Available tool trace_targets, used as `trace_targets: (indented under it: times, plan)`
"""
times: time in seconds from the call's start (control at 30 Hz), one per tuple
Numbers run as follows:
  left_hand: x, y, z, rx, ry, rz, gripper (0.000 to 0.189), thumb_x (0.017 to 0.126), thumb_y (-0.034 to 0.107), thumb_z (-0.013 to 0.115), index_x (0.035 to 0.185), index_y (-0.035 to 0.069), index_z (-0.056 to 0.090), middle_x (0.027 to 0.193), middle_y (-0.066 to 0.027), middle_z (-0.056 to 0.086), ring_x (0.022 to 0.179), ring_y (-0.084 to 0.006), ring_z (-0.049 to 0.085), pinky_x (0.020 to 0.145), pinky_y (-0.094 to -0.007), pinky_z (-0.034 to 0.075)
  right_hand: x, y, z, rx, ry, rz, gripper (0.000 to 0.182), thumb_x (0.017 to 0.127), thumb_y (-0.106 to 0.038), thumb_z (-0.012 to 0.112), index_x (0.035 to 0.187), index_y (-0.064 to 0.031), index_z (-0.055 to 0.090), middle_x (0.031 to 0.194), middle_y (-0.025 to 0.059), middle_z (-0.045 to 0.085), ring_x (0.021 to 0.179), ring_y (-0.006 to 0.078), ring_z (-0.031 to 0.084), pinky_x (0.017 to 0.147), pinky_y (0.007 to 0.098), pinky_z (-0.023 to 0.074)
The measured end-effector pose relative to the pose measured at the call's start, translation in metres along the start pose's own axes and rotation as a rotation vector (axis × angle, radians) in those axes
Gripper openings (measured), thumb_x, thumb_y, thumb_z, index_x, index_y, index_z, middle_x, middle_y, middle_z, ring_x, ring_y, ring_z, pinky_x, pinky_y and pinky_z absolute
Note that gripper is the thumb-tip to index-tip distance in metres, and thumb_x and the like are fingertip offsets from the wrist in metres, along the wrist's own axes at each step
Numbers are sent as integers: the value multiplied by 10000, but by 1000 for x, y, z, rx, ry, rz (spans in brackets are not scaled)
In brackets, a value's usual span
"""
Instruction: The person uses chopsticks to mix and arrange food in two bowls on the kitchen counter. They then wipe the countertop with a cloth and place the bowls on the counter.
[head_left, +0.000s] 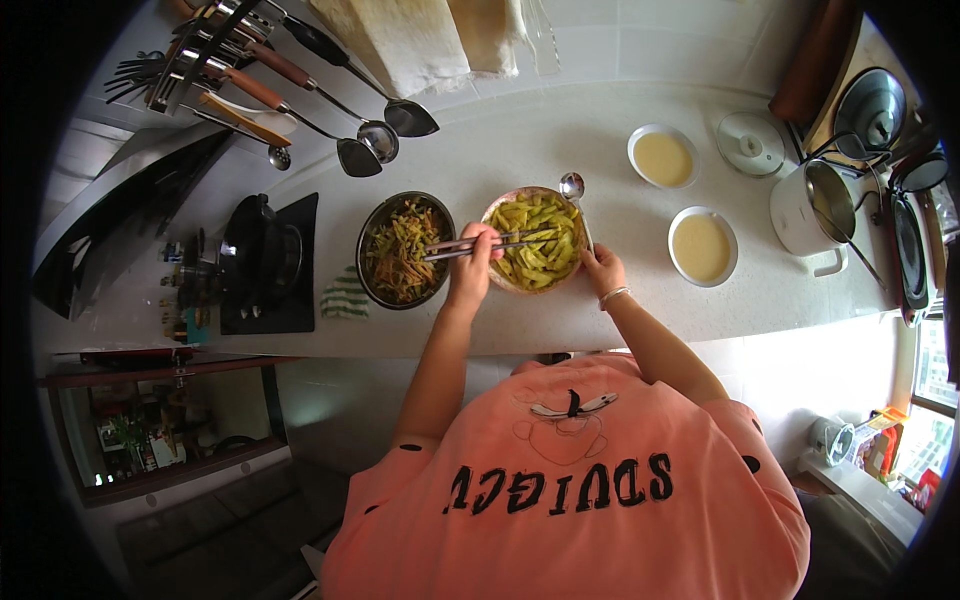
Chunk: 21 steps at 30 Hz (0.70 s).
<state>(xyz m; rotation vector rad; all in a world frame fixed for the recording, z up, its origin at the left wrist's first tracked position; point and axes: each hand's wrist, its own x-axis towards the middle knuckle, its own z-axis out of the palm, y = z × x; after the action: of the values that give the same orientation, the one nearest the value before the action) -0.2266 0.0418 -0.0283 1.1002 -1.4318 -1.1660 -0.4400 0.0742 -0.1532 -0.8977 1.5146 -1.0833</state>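
My left hand (471, 262) grips a pair of dark chopsticks (442, 250), their tips among green pods or strips of vegetable (534, 259). These fill a round bowl (517, 287) with a pale brown rim. At the bowl's right side, my right hand (604, 271) pinches the handle of a metal spoon (572, 187). The spoon's head points away from me beside the far right rim. Whether those fingers also touch the bowl, I cannot tell. Close to my left hand stands a dark-rimmed bowl (363, 276) of shredded mixed vegetables (405, 247).
Two white bowls of pale yellow liquid (663, 159) (701, 247) stand to the right. Beyond them are a glass lid (751, 144) and a white pot (791, 214). A striped cloth (345, 294) lies beside the black stove (281, 262); utensils hang from a rack (202, 56) above.
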Motion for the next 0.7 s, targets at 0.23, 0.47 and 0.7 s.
trace_targets:
  times: [0.23, 0.47, 0.7]
  plan:
    - [11, -40, 8, -31, 46, -76, 171, 926, 162, 383, 883, 21, 470, 745, -50, 534, 652, -108, 528, 629, -238, 454, -3, -5, 2, 33, 23, 2, 202, 825, -191, 544, 846, 1, 605, 678, 29, 604, 604, 90, 520, 582, 231, 417]
    - [0, -30, 16, -89, -5, -58, 179, 926, 182, 386, 922, 22, 468, 788, -71, 542, 685, -121, 548, 644, -246, 462, 1, 1, 2, 53, -15, -10, 201, 835, -186, 538, 860, 3, 602, 699, 19, 603, 611, 81, 509, 584, 219, 409]
    - [-22, -28, -10, -51, 126, -126, 193, 928, 184, 361, 929, 27, 472, 784, -62, 537, 655, -130, 540, 642, -267, 453, 1, 0, 0, 39, -16, -4, 215, 833, -197, 544, 872, 7, 600, 692, 26, 607, 619, 89, 526, 598, 228, 419]
